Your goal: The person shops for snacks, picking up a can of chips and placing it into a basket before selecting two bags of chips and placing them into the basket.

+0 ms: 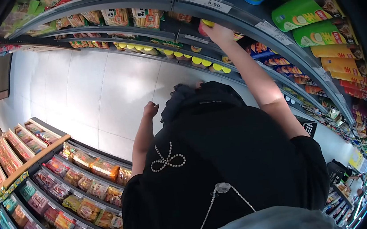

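Observation:
My right hand (220, 33) reaches onto a shelf below the top one, its fingers closed around a pink-red container with a yellow lid (204, 27). Most of that container is hidden by the hand and the shelf edge. To the left of my body hangs my left hand (151, 109), curled in, with nothing visible in it. Bags of snacks (115, 17) stand on the same shelf unit, left of my right hand. Blue chip packs (259, 49) sit to its right.
The curved shelf edge (249, 20) with price tags runs above my right arm. Green chip canisters (300, 15) stand at the upper right. Yellow-lidded tubs (200, 62) line a lower shelf. Across the tiled aisle floor (73, 86) is a display of packaged snacks (73, 188).

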`<action>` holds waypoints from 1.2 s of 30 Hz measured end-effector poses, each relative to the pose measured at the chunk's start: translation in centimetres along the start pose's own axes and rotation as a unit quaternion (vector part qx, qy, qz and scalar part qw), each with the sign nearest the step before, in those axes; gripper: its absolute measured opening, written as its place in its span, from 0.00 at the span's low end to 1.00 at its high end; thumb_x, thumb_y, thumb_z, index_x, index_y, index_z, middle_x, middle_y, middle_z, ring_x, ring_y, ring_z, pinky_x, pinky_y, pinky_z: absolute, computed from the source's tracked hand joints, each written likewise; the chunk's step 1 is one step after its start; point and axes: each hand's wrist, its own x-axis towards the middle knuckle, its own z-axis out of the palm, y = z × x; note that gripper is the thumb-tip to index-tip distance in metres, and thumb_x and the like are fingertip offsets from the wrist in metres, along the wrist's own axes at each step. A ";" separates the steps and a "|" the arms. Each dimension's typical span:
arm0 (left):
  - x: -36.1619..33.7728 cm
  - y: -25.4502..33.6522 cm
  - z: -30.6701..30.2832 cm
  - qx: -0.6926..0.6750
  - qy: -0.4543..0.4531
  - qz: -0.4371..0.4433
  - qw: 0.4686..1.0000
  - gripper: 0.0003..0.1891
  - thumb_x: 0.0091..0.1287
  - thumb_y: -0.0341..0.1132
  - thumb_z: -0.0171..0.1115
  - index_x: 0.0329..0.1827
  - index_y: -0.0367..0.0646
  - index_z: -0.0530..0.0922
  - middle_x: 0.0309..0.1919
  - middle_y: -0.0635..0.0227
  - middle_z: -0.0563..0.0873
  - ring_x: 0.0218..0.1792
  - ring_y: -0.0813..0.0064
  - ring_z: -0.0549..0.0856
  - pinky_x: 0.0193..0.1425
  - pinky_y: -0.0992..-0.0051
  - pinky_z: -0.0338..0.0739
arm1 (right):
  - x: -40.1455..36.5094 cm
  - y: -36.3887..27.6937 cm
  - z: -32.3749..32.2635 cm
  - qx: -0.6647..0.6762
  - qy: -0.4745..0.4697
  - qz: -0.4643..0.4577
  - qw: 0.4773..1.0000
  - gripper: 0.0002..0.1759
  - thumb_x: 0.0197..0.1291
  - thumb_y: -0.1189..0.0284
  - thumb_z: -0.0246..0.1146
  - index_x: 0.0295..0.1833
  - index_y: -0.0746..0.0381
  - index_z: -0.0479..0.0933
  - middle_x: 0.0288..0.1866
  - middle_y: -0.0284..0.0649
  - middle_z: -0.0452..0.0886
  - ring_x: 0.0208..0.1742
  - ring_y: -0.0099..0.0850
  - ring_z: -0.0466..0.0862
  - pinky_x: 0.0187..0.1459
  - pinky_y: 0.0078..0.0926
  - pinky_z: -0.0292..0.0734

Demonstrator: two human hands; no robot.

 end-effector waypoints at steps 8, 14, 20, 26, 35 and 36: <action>1.3 -2.2 -2.3 -0.034 -0.005 0.002 0.999 0.19 0.53 0.46 0.61 0.38 0.38 0.75 0.37 0.53 0.81 0.43 0.57 0.80 0.48 0.66 0.74 | 2.0 0.3 0.5 0.034 -0.055 0.064 0.996 0.31 0.56 0.49 0.48 0.61 0.55 0.64 0.63 0.42 0.63 0.64 0.42 0.61 0.64 0.38 0.53; 2.3 -5.1 -0.7 -0.035 -0.052 0.011 0.998 0.19 0.53 0.45 0.62 0.38 0.38 0.75 0.37 0.52 0.82 0.43 0.56 0.80 0.48 0.66 0.74 | 2.5 -0.3 -0.3 -0.037 -0.098 0.100 0.989 0.30 0.59 0.52 0.45 0.63 0.56 0.61 0.65 0.43 0.61 0.67 0.42 0.58 0.67 0.38 0.48; 3.6 -6.3 -2.7 -0.015 -0.071 0.007 0.997 0.19 0.54 0.45 0.61 0.39 0.38 0.75 0.38 0.52 0.81 0.44 0.56 0.80 0.49 0.66 0.74 | 2.3 -0.6 -0.2 -0.119 -0.093 0.100 0.983 0.28 0.59 0.55 0.46 0.63 0.57 0.62 0.65 0.44 0.61 0.66 0.42 0.59 0.66 0.39 0.50; 4.9 -4.9 -5.4 0.021 -0.043 0.046 0.998 0.20 0.54 0.46 0.62 0.39 0.37 0.74 0.36 0.52 0.82 0.43 0.56 0.80 0.47 0.65 0.74 | 2.6 -2.3 -1.6 -0.039 -0.125 0.164 0.978 0.28 0.59 0.55 0.48 0.62 0.57 0.63 0.64 0.43 0.63 0.65 0.41 0.61 0.65 0.38 0.52; 6.8 -5.4 -4.9 -0.019 -0.050 0.111 0.992 0.18 0.54 0.45 0.63 0.38 0.40 0.73 0.31 0.55 0.82 0.38 0.58 0.81 0.41 0.68 0.75 | 2.6 -3.0 -0.1 -0.067 -0.085 0.118 0.987 0.30 0.57 0.48 0.49 0.61 0.53 0.64 0.63 0.41 0.64 0.65 0.40 0.61 0.64 0.39 0.53; 6.7 -5.3 -4.8 -0.003 -0.039 0.125 0.991 0.18 0.54 0.45 0.63 0.38 0.40 0.73 0.32 0.55 0.82 0.38 0.58 0.81 0.41 0.68 0.75 | 2.7 -3.1 0.0 -0.049 -0.076 0.125 0.988 0.31 0.56 0.47 0.49 0.61 0.53 0.64 0.64 0.40 0.63 0.65 0.40 0.60 0.64 0.39 0.53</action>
